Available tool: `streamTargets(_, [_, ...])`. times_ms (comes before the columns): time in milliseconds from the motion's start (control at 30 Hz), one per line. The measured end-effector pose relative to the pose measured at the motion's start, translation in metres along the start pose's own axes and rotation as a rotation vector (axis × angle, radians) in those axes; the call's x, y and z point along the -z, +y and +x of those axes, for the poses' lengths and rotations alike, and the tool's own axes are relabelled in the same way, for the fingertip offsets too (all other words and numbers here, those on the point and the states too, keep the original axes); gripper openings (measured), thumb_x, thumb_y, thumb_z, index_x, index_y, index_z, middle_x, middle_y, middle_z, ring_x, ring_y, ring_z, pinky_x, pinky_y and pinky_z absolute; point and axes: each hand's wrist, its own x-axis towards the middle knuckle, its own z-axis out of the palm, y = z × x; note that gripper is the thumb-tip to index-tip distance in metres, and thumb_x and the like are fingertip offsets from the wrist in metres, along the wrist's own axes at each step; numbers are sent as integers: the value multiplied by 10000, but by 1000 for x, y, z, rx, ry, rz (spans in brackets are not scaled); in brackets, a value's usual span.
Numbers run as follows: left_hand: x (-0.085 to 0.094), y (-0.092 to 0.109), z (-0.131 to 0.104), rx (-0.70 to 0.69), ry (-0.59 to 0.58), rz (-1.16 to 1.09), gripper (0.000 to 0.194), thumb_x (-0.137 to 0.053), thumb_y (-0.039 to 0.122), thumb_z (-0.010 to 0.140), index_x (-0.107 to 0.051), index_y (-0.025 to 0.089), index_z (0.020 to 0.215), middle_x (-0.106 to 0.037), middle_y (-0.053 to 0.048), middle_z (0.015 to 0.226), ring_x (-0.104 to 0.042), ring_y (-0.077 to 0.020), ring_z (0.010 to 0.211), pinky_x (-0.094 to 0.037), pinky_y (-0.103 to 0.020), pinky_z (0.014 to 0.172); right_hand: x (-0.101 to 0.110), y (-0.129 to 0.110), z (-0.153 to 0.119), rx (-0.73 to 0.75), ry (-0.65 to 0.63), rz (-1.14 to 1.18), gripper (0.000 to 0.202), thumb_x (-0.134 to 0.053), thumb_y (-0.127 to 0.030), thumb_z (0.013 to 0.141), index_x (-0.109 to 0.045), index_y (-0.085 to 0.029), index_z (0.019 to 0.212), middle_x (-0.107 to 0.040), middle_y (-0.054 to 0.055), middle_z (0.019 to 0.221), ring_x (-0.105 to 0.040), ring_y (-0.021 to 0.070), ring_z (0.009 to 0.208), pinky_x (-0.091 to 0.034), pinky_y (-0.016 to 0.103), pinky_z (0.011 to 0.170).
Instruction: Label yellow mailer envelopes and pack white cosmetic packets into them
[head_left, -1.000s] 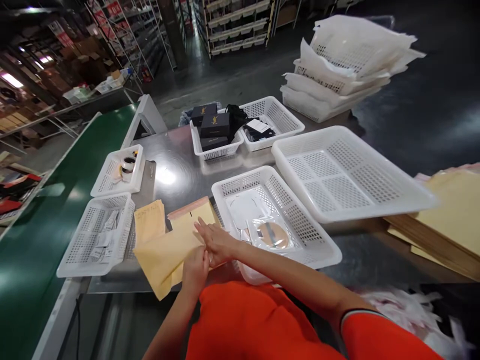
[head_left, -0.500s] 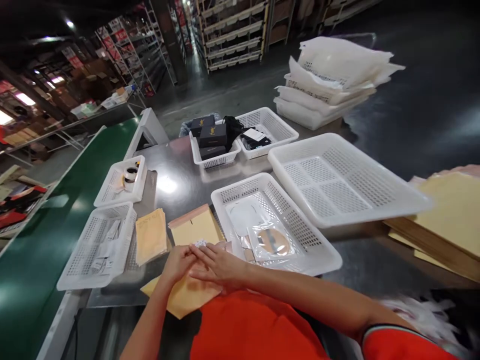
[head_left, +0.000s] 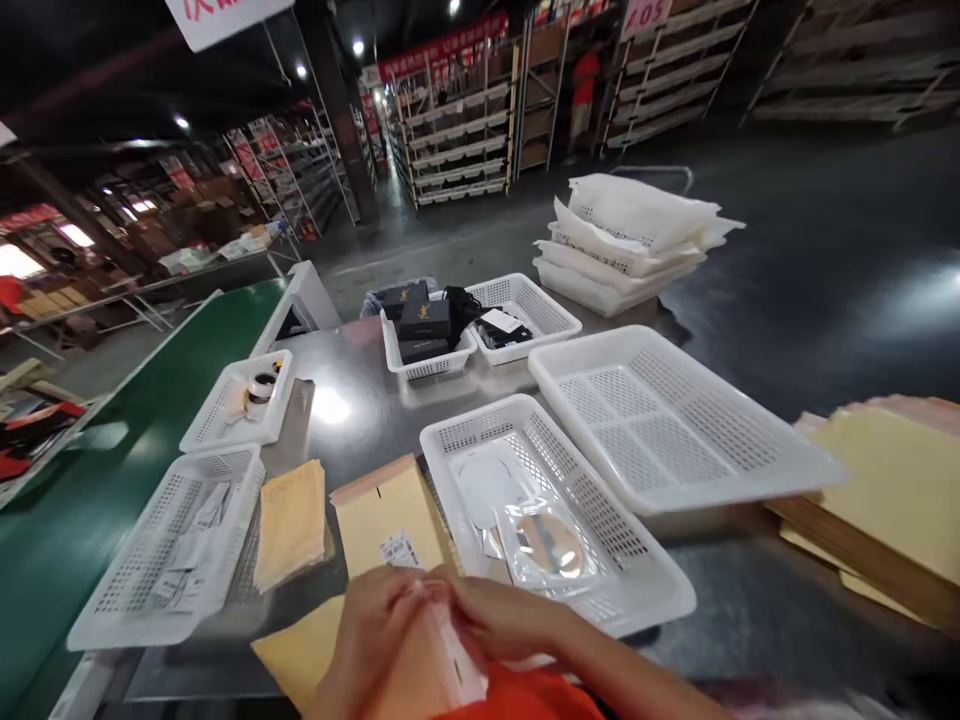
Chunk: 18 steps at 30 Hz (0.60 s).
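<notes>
My left hand (head_left: pixel 371 615) and my right hand (head_left: pixel 504 612) meet close to my body at the bottom of the view. Their fingers are closed on the top edge of a tan envelope (head_left: pixel 411 668), which has a pale strip (head_left: pixel 459 660) along one side. Another yellow envelope (head_left: pixel 296 650) sticks out beneath my left forearm. Just beyond my fingers lies a yellow padded envelope (head_left: pixel 386 505) bearing a printed white label (head_left: pixel 399 548). To its right, a white basket (head_left: pixel 442 440) holds clear-wrapped flat packets (head_left: pixel 544 545). My fingertips are partly hidden.
A stack of small envelopes (head_left: pixel 292 520) lies left, beside a basket with small packets (head_left: pixel 165 625) and one with tape rolls (head_left: pixel 259 390). Black boxes (head_left: pixel 424 320) stand behind. A large white tray (head_left: pixel 750 485) and envelope piles (head_left: pixel 892 480) occupy the right. A green conveyor (head_left: pixel 157 370) runs left.
The view has tilted up, and my hands sit lower in it, nearer my body. They have turned from lying across each other to gripping the envelope's edge side by side.
</notes>
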Motion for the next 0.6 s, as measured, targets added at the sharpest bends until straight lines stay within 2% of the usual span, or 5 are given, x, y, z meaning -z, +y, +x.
streamTargets(167, [-19,29,8,-334,5,146,329,-405,343,959,-697,233,854,-743,-18,703,-677,-172,608,-512,-274,558,-32,18,11,-2,91,185,212,-528,-316,767,-560,-197,594,-568,-26,579,-526,146,589,-392,238,576])
streamTargets(267, [1,25,10,-209,173,193,317,-472,345,942,-643,231,701,-684,-2,609,-641,-145,563,-474,-247,532,-29,25,11,-118,313,189,399,-529,-409,798,-425,-198,475,-465,-18,500,-482,147,530,-382,262,545])
streamTargets(333, [18,17,8,-82,262,207,342,-495,340,936,-597,222,632,-644,9,562,-612,-124,525,-445,-225,502,-20,25,7,-123,427,192,379,-457,-437,873,-549,-215,579,-589,28,626,-568,190,629,-450,298,602])
streamTargets(433, [26,7,0,-81,197,156,351,-408,349,969,-636,227,732,-683,-2,631,-644,-125,581,-469,-214,536,-1,17,-1,-50,545,142,338,-377,-427,942,-675,-276,994,-705,93,956,-649,256,875,-531,383,760])
streamTargets(600, [-15,-2,-10,-138,110,207,471,-232,391,977,-619,221,770,-707,-80,680,-645,-172,619,-490,-270,562,12,-14,1,372,612,-222,429,-552,-321,890,-529,-400,1311,-712,59,1052,-662,263,926,-556,405,776])
